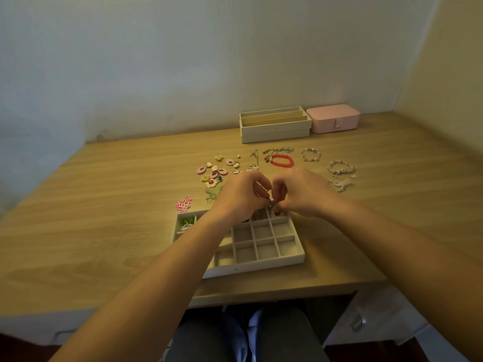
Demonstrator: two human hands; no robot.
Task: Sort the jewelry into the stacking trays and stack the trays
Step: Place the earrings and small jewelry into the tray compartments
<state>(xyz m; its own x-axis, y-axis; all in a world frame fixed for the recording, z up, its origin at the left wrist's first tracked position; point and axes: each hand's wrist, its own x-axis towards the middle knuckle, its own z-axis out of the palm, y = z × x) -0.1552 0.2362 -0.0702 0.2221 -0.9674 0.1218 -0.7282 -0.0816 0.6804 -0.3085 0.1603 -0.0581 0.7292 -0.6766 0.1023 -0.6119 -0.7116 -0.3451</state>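
Light wood desk (104, 205) tucked into a corner, pale wall (183, 61) behind it. Closest to the front edge sits a white divided tray (261, 267), a grid of little square compartments, most of them bare. Its far-left compartment has some green earrings (188, 221) in it, and there's something small in the far-row compartments right under the hands, but I can't make out what.

Both forearms reach in over the tray. The left hand (243, 197) and right hand (300, 192) meet above the tray's far edge, fingers curled in tight on both, fingertips pinching a small metal piece (269, 203) between them. It's way too tiny to say what kind of piece it is.

Just past the tray's far-left corner lies a pink knotted piece (184, 204). Beyond that is a loose scatter of earrings (213, 171), pink hoops and flowers mostly. To the right of those there's a red bead bracelet (282, 160), then two silvery bracelets (311, 154) further right, apart from each other.

At the back, against the wall, the stacked trays (274, 131) sit one on another, with a shut pink box (333, 118) touching their right side.
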